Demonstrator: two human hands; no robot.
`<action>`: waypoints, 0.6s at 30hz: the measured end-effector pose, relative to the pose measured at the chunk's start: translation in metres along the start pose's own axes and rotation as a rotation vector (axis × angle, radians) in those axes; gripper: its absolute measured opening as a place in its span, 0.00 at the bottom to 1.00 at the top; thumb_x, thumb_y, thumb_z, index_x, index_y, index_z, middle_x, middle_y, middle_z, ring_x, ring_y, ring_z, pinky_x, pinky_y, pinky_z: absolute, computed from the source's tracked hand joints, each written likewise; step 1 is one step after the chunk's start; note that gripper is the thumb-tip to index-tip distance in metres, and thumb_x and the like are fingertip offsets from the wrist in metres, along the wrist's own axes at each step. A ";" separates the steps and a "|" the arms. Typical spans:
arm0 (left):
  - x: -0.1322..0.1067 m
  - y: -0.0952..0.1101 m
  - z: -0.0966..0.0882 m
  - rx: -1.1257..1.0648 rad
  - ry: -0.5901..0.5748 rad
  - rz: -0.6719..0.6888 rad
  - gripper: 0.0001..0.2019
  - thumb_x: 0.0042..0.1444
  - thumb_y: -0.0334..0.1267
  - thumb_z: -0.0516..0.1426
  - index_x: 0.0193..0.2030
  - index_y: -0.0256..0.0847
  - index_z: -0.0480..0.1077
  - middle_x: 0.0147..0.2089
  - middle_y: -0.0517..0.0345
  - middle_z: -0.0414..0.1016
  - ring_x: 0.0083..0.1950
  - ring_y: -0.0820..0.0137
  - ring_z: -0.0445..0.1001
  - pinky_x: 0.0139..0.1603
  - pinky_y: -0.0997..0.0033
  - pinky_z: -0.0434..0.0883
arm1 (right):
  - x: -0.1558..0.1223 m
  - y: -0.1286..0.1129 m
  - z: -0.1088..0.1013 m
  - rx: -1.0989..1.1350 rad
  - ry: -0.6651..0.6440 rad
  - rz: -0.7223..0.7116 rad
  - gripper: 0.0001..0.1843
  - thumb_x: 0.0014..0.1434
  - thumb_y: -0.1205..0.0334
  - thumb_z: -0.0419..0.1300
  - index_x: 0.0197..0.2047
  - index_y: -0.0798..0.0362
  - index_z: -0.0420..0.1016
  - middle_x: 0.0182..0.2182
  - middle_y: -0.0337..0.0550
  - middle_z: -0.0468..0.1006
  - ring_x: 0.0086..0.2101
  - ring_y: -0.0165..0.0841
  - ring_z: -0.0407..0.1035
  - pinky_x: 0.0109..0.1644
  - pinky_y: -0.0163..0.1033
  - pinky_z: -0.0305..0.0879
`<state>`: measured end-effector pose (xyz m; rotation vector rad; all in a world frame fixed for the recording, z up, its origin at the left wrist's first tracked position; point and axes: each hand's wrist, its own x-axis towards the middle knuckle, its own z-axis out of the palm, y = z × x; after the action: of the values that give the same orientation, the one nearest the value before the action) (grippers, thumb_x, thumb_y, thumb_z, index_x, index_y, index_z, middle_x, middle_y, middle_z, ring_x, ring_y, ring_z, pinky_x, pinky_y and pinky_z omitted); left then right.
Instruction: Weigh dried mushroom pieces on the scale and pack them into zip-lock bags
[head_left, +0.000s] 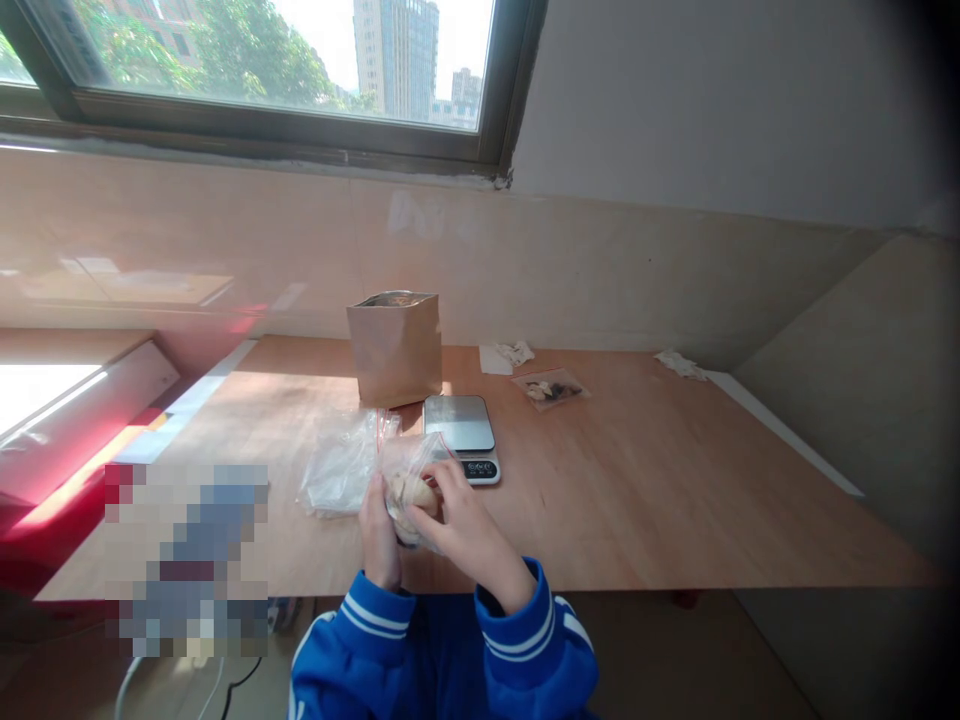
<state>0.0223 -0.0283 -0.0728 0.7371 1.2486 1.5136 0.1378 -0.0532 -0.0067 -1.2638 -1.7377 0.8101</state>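
Observation:
A clear zip bag [409, 458] with pale, dried-looking slices [412, 493] inside is held up in front of me, over the near part of the table. My left hand [380, 535] is closed around the bag's left side. From the right, my right hand [457, 510] grips the bag, its fingers bent at the upper right side. Just behind the bag stands a kitchen scale [459, 422] with a bare metal plate and a dark display. To the left lies a heap of clear plastic bags [337, 465].
A brown paper bag [397, 350] with an open top stands behind the scale. Farther right lies a flat clear bag [551, 390] with dark and pale pieces. Crumpled tissue [516, 352] and more white paper [681, 364] lie along the wall. A pixelated patch covers the table's left front.

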 end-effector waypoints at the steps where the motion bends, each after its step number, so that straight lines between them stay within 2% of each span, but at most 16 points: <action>1: -0.001 0.002 0.001 0.007 -0.005 0.007 0.20 0.57 0.53 0.52 0.42 0.38 0.73 0.43 0.53 0.77 0.49 0.61 0.72 0.54 0.62 0.67 | 0.000 0.000 0.000 0.003 0.005 0.006 0.13 0.54 0.66 0.59 0.44 0.51 0.66 0.44 0.45 0.66 0.47 0.37 0.65 0.53 0.45 0.64; 8: -0.004 0.011 0.004 0.069 0.022 0.049 0.22 0.59 0.52 0.50 0.46 0.37 0.73 0.49 0.52 0.76 0.56 0.61 0.69 0.64 0.59 0.58 | -0.001 -0.004 0.000 -0.024 0.010 0.015 0.12 0.53 0.64 0.60 0.41 0.53 0.64 0.41 0.46 0.67 0.51 0.40 0.61 0.58 0.48 0.60; 13: -0.008 0.015 0.006 0.036 -0.115 0.080 0.24 0.60 0.53 0.49 0.52 0.38 0.71 0.54 0.51 0.74 0.59 0.61 0.67 0.65 0.59 0.57 | -0.001 -0.005 0.001 -0.047 -0.013 0.084 0.24 0.54 0.62 0.59 0.53 0.57 0.61 0.52 0.53 0.64 0.59 0.44 0.53 0.64 0.53 0.51; 15: -0.009 0.014 0.006 0.050 -0.106 0.072 0.24 0.59 0.53 0.49 0.52 0.39 0.71 0.54 0.51 0.74 0.60 0.60 0.67 0.66 0.59 0.56 | -0.001 -0.004 0.003 -0.057 -0.026 0.089 0.28 0.55 0.63 0.57 0.58 0.57 0.58 0.56 0.54 0.61 0.61 0.44 0.49 0.66 0.55 0.47; 18: -0.009 0.011 0.006 0.089 -0.083 0.078 0.23 0.60 0.53 0.49 0.52 0.39 0.71 0.55 0.52 0.73 0.60 0.61 0.66 0.67 0.59 0.55 | -0.001 -0.003 0.004 -0.087 -0.037 0.072 0.29 0.56 0.63 0.56 0.61 0.55 0.56 0.58 0.52 0.59 0.62 0.44 0.46 0.68 0.57 0.40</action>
<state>0.0274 -0.0343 -0.0597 0.9071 1.2438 1.4822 0.1330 -0.0549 -0.0067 -1.3840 -1.7817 0.8116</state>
